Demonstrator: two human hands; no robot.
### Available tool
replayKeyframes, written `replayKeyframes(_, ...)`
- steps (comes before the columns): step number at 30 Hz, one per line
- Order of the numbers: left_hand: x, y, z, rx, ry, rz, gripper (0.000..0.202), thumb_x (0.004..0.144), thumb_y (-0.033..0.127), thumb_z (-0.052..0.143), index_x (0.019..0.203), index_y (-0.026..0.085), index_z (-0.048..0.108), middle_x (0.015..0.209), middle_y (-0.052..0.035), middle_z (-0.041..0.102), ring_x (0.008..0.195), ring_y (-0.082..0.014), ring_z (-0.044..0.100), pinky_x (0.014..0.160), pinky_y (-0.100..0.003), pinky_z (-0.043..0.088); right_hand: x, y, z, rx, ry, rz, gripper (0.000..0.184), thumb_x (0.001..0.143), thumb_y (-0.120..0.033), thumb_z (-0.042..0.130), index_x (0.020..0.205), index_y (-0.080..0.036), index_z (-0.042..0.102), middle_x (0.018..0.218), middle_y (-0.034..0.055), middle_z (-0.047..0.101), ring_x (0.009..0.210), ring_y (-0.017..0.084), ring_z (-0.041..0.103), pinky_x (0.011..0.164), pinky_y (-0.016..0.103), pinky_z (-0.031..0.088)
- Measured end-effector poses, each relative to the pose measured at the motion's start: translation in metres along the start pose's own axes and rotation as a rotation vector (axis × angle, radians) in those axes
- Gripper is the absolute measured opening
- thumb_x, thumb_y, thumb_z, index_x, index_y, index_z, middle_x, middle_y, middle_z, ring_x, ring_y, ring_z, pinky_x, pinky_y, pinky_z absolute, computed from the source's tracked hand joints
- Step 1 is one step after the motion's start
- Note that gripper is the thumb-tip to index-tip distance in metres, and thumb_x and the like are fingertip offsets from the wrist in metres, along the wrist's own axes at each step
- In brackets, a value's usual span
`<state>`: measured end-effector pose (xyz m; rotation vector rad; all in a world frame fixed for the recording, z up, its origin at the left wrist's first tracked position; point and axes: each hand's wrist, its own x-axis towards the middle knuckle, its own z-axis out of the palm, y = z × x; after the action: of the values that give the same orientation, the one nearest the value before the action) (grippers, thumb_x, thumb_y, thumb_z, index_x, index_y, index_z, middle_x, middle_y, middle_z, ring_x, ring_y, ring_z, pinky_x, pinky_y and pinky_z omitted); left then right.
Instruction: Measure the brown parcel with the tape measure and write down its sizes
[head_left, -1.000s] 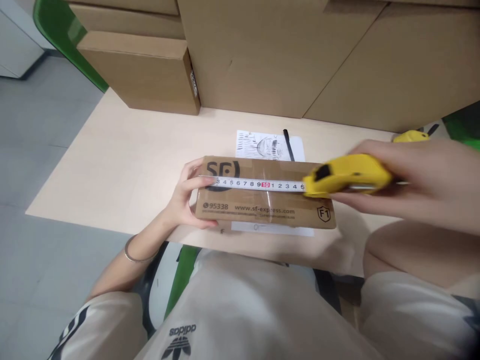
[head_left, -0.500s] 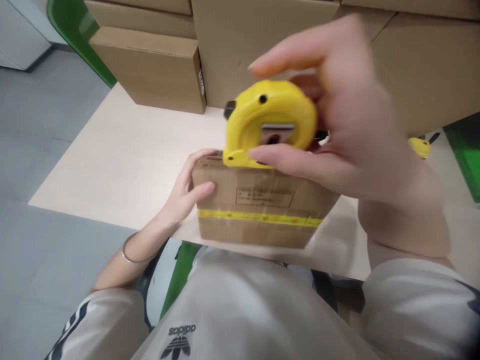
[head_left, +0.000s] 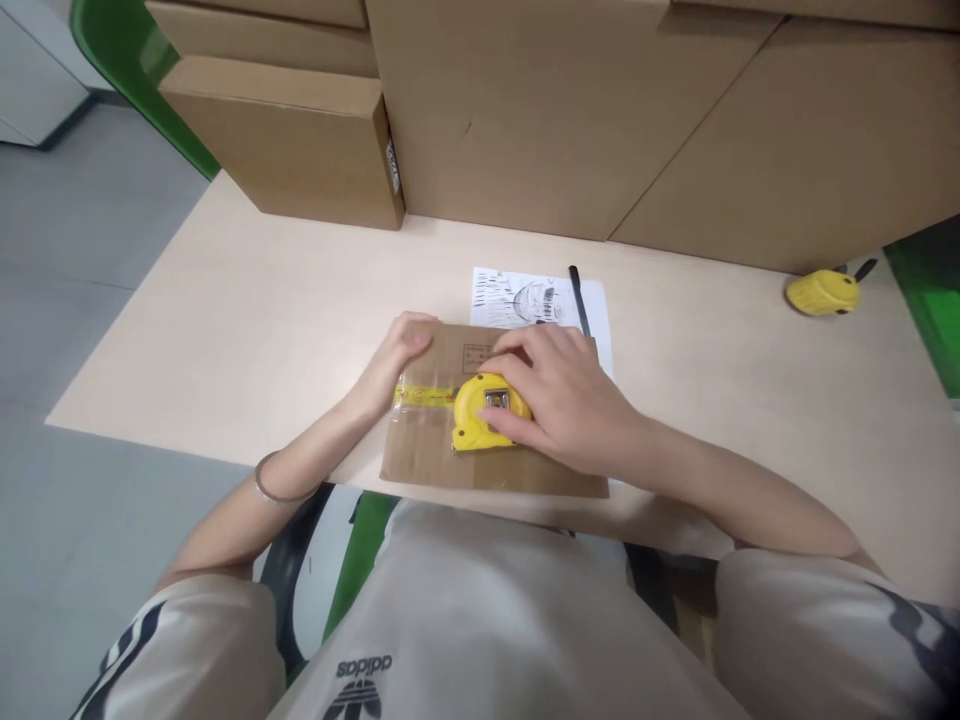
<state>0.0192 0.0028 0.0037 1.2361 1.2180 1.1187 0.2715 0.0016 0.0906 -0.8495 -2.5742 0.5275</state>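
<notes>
A small cardboard box (head_left: pixel 420 455) rests at the table's near edge with its broad face up. Yellow printed packing tape (head_left: pixel 424 396) runs across that face under clear film. My left hand (head_left: pixel 394 360) grips the box's far left corner, thumb on top and the other fingers mostly hidden. In my right hand (head_left: pixel 570 395) is a yellow tape measure (head_left: pixel 469 415), held between thumb and fingers against the middle of the box. No drawn-out blade shows. Beyond the box lies a sheet of paper (head_left: pixel 495 290) with black pen marks, partly covered, and a black pen (head_left: pixel 578 298) on it.
A second yellow tape measure (head_left: pixel 823 292) stands at the table's far right. Large cardboard boxes (head_left: pixel 510 120) line the back, with a flatter carton (head_left: pixel 292 150) at back left. A green chair (head_left: pixel 127 75) is behind them. The pale table (head_left: pixel 187 330) ends at left above grey floor.
My right hand has lowered the tape measure from close to the camera onto the box. The box has tipped flatter, its far edge coming down, and the paper and pen have come into view.
</notes>
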Motion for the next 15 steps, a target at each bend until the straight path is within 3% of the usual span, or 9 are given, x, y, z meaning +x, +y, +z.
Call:
replayKeyframes(2, 0.001, -0.003, 0.002, -0.055, 0.023, -0.001, 0.031, 0.089, 0.050, 0.065, 0.108, 0.025, 0.068, 0.128, -0.0059, 0.070, 0.127, -0.0304, 0.061, 0.108, -0.047, 0.052, -0.001, 0.014, -0.012, 0.025, 0.156, 0.066, 0.036, 0.102, -0.057, 0.053, 0.111, -0.024, 0.065, 0.122, 0.0138, 0.068, 0.112, 0.032, 0.061, 0.094, 0.050, 0.047)
replayKeyframes(5, 0.003, -0.005, 0.004, -0.101, 0.013, 0.030, 0.027, 0.087, 0.047, 0.064, 0.105, 0.027, 0.069, 0.129, -0.0050, 0.071, 0.125, -0.0305, 0.062, 0.107, -0.047, 0.051, -0.004, 0.058, -0.029, 0.062, 0.419, 0.394, 0.036, 0.107, -0.058, 0.041, 0.095, -0.027, 0.056, 0.093, 0.0054, 0.063, 0.087, 0.024, 0.061, 0.086, 0.043, 0.049)
replayKeyframes(7, 0.004, -0.004, 0.004, -0.095, 0.023, 0.026, 0.027, 0.085, 0.046, 0.063, 0.102, 0.026, 0.069, 0.117, -0.0050, 0.073, 0.109, -0.0286, 0.066, 0.096, -0.046, 0.054, -0.006, 0.094, -0.028, -0.058, 0.349, 0.587, 0.037, 0.107, -0.055, 0.042, 0.086, -0.026, 0.052, 0.085, 0.0075, 0.060, 0.087, 0.027, 0.060, 0.089, 0.047, 0.048)
replayKeyframes(10, 0.007, 0.001, 0.006, -0.059, 0.060, 0.023, 0.026, 0.080, 0.046, 0.065, 0.094, 0.024, 0.068, 0.095, -0.0045, 0.071, 0.086, -0.0247, 0.063, 0.075, -0.041, 0.053, -0.012, 0.135, -0.009, -0.126, 0.050, 0.791, 0.029, 0.101, -0.043, 0.050, 0.082, -0.021, 0.055, 0.100, 0.0214, 0.066, 0.111, 0.040, 0.060, 0.102, 0.060, 0.043)
replayKeyframes(12, 0.008, 0.005, 0.007, -0.073, 0.063, 0.031, 0.025, 0.077, 0.046, 0.066, 0.090, 0.024, 0.068, 0.089, -0.0043, 0.070, 0.081, -0.0240, 0.062, 0.070, -0.040, 0.051, -0.018, 0.148, 0.004, -0.088, -0.010, 0.824, 0.025, 0.097, -0.038, 0.054, 0.080, -0.020, 0.055, 0.103, 0.0249, 0.067, 0.119, 0.044, 0.058, 0.108, 0.063, 0.038)
replayKeyframes(15, 0.010, 0.006, 0.009, -0.104, 0.050, 0.049, 0.025, 0.075, 0.046, 0.069, 0.089, 0.026, 0.068, 0.089, -0.0045, 0.072, 0.079, -0.0241, 0.062, 0.068, -0.041, 0.050, -0.030, 0.154, 0.010, 0.037, 0.015, 0.796, 0.028, 0.097, -0.039, 0.055, 0.075, -0.022, 0.051, 0.090, 0.0182, 0.068, 0.105, 0.037, 0.063, 0.102, 0.057, 0.044)
